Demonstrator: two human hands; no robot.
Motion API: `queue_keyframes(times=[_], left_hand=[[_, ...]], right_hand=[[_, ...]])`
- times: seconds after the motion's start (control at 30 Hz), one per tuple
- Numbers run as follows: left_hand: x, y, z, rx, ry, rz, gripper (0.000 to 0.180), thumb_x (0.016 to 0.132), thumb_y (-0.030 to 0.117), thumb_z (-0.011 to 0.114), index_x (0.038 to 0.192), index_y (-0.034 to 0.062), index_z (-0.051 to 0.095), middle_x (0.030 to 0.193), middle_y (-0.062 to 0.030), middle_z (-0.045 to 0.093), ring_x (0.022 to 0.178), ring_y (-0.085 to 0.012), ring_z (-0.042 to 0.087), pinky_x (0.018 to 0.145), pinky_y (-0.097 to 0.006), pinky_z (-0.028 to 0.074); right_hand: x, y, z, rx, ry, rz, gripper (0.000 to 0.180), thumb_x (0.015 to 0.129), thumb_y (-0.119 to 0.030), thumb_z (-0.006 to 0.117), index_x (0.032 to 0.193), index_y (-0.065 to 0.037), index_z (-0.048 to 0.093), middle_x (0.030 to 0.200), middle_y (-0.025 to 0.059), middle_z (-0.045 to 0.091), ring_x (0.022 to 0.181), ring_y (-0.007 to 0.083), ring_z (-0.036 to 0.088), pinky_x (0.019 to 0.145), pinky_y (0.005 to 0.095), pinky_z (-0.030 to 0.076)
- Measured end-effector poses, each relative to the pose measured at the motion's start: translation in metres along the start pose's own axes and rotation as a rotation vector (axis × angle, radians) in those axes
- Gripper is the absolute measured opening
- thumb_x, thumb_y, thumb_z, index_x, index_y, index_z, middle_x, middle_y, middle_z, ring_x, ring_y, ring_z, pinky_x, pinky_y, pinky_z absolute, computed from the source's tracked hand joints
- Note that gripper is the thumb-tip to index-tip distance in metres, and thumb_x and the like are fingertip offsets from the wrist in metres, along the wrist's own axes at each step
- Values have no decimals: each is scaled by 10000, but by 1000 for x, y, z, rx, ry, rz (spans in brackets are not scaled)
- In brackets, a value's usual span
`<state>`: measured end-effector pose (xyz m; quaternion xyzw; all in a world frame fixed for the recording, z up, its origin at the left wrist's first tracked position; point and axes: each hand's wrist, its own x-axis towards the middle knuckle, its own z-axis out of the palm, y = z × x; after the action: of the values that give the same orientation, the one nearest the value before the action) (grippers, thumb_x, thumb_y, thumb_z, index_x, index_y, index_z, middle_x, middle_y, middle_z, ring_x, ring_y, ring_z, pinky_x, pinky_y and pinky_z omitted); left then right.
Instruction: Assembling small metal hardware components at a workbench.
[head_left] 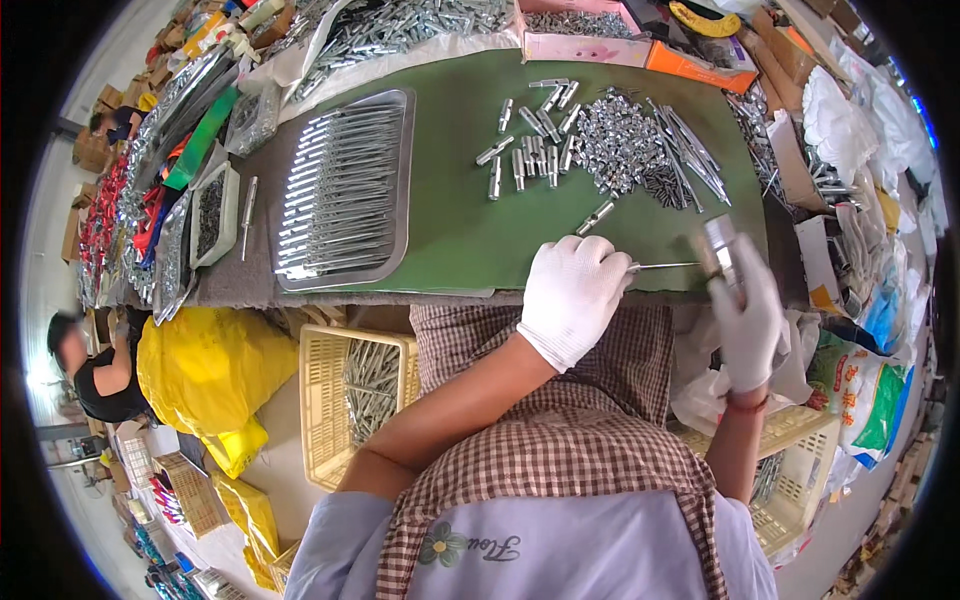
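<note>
In a white glove, my left hand (577, 295) is closed at the near edge of the green work mat (450, 200). A thin metal rod (665, 265) sticks out of it to the right; the other end is hidden in the fingers. My right hand (750, 325), also gloved, grips a silver metal cylinder (721, 245), smeared by motion, just beyond the rod's tip. Ahead of my hands lie a single metal sleeve (595, 217), several more metal sleeves (540, 160), a heap of small metal parts (620, 140), dark screws (664, 186) and loose rods (690, 150).
A metal tray (402, 210) of rods lined up in rows stands on the left. Farther left is a white box (230, 225) of small dark parts. Along the back sit a pink box (585, 50) and an orange box (700, 65). Below the table is a cream crate (325, 400).
</note>
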<state>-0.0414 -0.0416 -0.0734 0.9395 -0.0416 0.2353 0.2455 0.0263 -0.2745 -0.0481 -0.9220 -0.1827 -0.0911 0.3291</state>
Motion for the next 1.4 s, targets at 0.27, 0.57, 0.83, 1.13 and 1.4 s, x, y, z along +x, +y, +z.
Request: queue_keyframes(times=[0.27, 0.57, 0.83, 1.13, 1.4], left_hand=[[-1, -4, 0, 18, 9, 20, 183, 805, 219, 774, 961, 138, 724, 862, -18, 623, 782, -263, 626, 693, -424, 494], [-1, -6, 5, -2, 1, 42, 208, 807, 218, 769, 985, 124, 718, 857, -25, 620, 778, -260, 627, 698, -407, 488], [9, 0, 1, 23, -24, 53, 168, 801, 225, 764, 924, 128, 705, 854, -23, 611, 777, -255, 626, 668, -411, 490], [10, 0, -9, 92, -123, 55, 138, 792, 213, 715, 824, 103, 639, 868, -81, 612, 856, -285, 641, 722, -431, 508], [-33, -80, -155, 262, 84, -142, 94, 800, 126, 665, 845, 44, 668, 874, -114, 668, 806, -305, 673, 763, -438, 558]], right_hand=[[-37, -50, 25, -189, -170, -106, 678, 786, -117, 824, 1420, -91, 584, 979, 147, 710, 779, 314, 694, 693, 374, 554], [-37, -31, 28, 68, -16, -123, 696, 803, -92, 817, 1445, -45, 551, 1336, 191, 659, 1108, 296, 711, 883, 321, 559], [24, 43, -22, -480, 247, 180, 478, 943, -253, 696, 1405, -182, 595, 1112, 149, 689, 979, 368, 668, 836, 441, 530], [82, 16, 21, -316, 113, -295, 226, 951, -174, 638, 1135, -55, 697, 1108, 176, 679, 1026, 367, 630, 923, 457, 489], [136, 74, 32, -470, -44, -199, 247, 990, -267, 614, 1094, -42, 619, 1048, 190, 660, 1016, 397, 620, 870, 471, 475]])
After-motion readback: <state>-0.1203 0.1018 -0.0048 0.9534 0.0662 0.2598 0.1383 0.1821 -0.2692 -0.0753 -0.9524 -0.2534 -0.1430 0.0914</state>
